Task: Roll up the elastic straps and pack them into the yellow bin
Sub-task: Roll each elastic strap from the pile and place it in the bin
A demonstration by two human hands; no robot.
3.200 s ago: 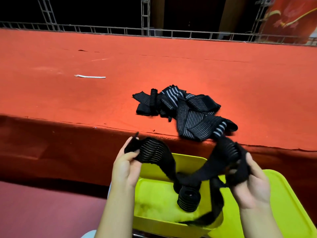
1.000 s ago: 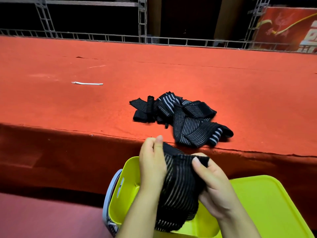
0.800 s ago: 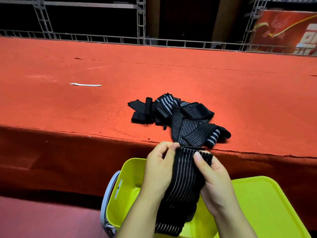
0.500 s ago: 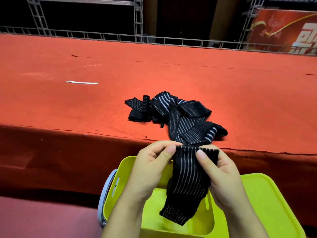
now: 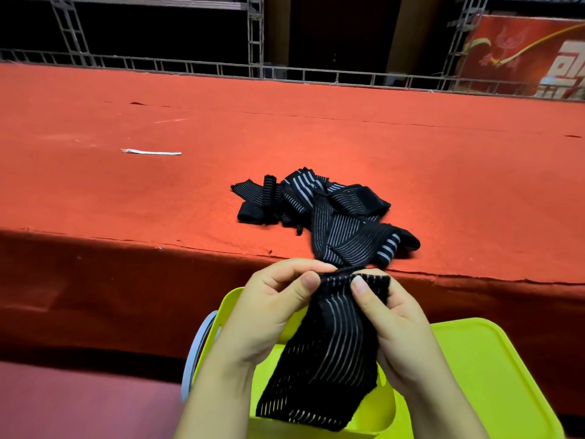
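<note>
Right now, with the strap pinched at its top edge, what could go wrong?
The strap hangs loose over the yellow bin; a roll started unevenly by the left hand and right hand may telescope. The pile of straps lies at the red ledge and could slide off.

Strap pile [image 5: 326, 213] lies on the stage [image 5: 126, 191] edge, behind the bin [image 5: 234, 302].

red carpeted platform [image 5: 411, 160] fills the middle | white strip [image 5: 151, 152] at 10 o'clock; metal truss railing [image 5: 196, 66] at 12 | red banner [image 5: 522, 55] at 2 o'clock
</note>
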